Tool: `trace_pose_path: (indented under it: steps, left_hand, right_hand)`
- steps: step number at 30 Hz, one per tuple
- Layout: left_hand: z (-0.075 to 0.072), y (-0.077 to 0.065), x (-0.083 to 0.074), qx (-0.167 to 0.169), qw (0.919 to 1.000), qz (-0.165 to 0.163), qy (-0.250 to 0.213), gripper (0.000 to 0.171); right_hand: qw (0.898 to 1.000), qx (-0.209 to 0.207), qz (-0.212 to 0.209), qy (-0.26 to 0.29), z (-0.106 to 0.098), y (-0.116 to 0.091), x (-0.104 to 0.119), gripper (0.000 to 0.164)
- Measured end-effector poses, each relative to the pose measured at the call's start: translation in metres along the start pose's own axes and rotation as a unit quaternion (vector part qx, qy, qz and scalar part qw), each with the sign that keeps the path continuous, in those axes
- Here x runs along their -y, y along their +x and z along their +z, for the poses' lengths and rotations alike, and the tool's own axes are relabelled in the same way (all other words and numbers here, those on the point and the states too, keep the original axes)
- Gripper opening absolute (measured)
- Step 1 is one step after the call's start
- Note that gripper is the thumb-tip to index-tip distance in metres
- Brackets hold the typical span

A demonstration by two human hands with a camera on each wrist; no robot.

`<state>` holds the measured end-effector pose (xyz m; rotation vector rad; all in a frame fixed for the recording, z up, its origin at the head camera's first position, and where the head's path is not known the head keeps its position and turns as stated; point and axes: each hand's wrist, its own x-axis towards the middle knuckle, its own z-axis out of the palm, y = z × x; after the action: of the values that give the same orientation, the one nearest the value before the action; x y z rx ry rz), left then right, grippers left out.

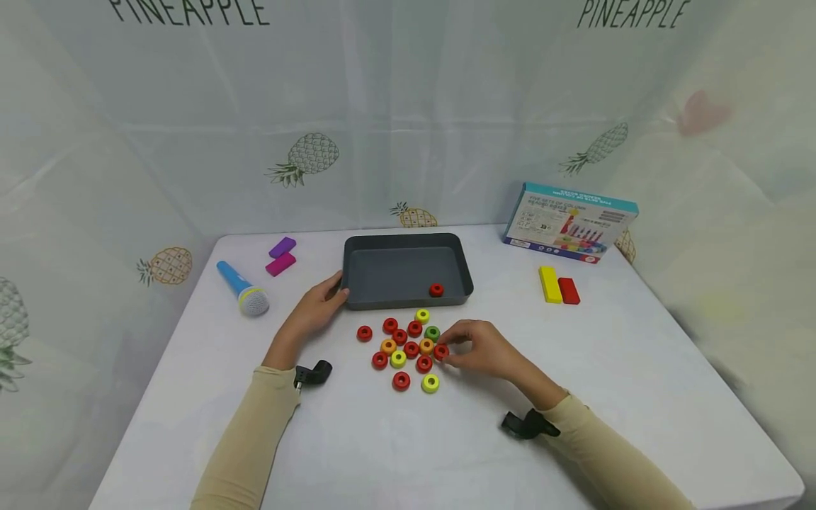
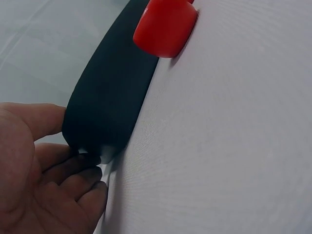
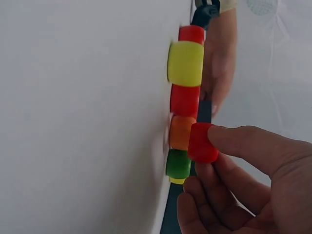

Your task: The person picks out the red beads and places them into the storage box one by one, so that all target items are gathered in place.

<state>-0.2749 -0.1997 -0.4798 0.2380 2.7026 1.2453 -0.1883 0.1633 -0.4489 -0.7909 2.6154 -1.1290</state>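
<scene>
In the head view my right hand [image 1: 483, 348] pinches a red ring bead [image 1: 441, 357] between thumb and fingers, at the right side of a loose group of beads. The right wrist view shows the same red bead [image 3: 201, 146] between thumb and fingertips, beside an orange bead [image 3: 181, 132] and a green bead [image 3: 178, 164]. My left hand [image 1: 316, 306] holds the dark grey tray [image 1: 395, 273] by its near left corner, thumb at the rim and fingers against the outside. One red bead [image 1: 436, 290] lies inside the tray.
Several red, yellow and orange beads, such as a yellow bead [image 1: 430, 389], lie before the tray. A toy microphone [image 1: 239, 285] and purple block [image 1: 282, 247] and magenta block [image 1: 280, 264] are left; a yellow block [image 1: 550, 285], red block [image 1: 569, 291] and printed box [image 1: 570, 223] right.
</scene>
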Motion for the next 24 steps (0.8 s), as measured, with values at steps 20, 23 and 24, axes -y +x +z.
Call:
trace_pose_path:
  steps: [20,23,24]
  left_hand:
    - [-0.004,-0.001,0.000,0.003,1.0000,0.006,-0.006,0.065]
    - [-0.003,-0.001,-0.001,0.006,0.9999,0.003,-0.009,0.065]
    - [-0.002,-0.001,-0.001,0.006,1.0000,0.001,-0.008,0.065]
  right_hand:
    - [1.000,-0.031,-0.002,0.000,-0.025,0.038,0.006,0.028]
    - [0.999,-0.032,-0.003,0.001,-0.025,0.043,0.008,0.026]
    - [0.999,-0.032,-0.005,0.002,-0.025,0.045,0.009,0.026]
